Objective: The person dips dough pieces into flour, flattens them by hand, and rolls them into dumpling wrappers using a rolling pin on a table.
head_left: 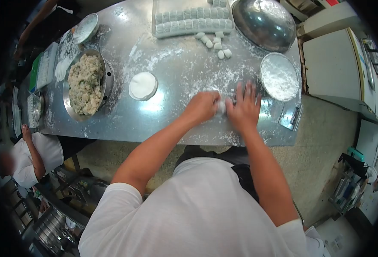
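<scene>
Curling at blurred dough [221, 107], left hand [203, 106], hold unclear; right hand [245, 108] spread near flour bowl [262, 71].

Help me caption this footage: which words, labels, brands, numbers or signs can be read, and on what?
No readable text anywhere.
Large metal bowl, tray, table: no lettering seen.
Green item at left, background cart at right: too small and blurred to tell.

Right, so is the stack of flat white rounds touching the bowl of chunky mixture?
Apart. The head view shows a strip of tabletop between the stack of white rounds and the mixture bowl.
</scene>
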Demonstrator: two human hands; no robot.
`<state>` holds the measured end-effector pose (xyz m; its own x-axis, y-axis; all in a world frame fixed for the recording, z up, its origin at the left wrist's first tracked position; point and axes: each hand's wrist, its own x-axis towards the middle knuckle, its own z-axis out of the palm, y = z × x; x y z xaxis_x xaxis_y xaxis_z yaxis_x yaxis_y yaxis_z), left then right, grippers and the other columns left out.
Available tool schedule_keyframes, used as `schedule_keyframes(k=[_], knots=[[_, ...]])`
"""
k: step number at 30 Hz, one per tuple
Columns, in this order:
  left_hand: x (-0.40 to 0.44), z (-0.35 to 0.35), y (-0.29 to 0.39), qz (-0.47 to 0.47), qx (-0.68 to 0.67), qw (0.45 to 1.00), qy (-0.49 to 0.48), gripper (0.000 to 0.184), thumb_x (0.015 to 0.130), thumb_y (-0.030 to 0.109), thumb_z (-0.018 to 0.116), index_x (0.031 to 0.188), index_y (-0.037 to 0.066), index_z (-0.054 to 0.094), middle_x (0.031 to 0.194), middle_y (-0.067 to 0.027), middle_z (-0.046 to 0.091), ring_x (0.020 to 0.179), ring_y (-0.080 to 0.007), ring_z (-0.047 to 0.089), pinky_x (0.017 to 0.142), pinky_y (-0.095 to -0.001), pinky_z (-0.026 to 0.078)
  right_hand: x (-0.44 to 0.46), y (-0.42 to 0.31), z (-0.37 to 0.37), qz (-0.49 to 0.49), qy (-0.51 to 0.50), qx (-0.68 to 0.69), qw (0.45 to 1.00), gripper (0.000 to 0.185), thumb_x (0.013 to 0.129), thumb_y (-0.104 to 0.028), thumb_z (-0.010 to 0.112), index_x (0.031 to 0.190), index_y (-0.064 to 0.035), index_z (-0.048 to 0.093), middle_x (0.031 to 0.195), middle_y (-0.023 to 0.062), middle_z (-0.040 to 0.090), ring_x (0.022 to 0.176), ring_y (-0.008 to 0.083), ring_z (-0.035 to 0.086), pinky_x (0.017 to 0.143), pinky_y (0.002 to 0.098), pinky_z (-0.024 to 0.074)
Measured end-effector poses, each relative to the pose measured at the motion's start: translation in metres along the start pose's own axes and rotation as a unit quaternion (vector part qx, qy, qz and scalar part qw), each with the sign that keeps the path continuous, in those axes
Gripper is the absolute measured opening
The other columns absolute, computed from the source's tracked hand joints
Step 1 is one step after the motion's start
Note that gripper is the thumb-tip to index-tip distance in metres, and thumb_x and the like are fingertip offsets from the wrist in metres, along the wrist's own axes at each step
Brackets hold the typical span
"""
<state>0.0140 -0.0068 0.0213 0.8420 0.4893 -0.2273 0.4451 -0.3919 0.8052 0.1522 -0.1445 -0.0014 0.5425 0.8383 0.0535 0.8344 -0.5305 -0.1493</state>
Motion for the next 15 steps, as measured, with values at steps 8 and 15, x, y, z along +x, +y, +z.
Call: schedule_keyframes(k=[8,15], knots=[[0.023,-0.007,-0.002,0.07,0.123,0.989,-0.047,0.021,0.086,0.018,0.072,0.099,0.001,0.07,0.097,-0.0204,0.072,0.094,-0.0388,0.07,0.082,-0.0481,0.053,0.004,0.008,0.008,-0.053,0.024,0.034,0.998,0.074,0.094,-0.049,0.058,0.152,-0.0042,0.048,0.159,0.0248,0.04,0.149,0.0405,0.037,0.121,0.0571,0.0255],[0.001,-0.007,-0.005,-0.036,0.036,0.997,-0.058,0.019,0.085,0.016,0.071,0.094,0.0,0.068,0.097,-0.0238,0.07,0.096,-0.0402,0.068,0.084,-0.0494,0.052,-0.018,0.002,0.002,-0.028,-0.006,-0.01,1.0,0.078,0.093,-0.052,0.06,0.15,0.0003,0.048,0.158,0.026,0.042,0.149,0.0412,0.037,0.121,0.0565,0.0256]])
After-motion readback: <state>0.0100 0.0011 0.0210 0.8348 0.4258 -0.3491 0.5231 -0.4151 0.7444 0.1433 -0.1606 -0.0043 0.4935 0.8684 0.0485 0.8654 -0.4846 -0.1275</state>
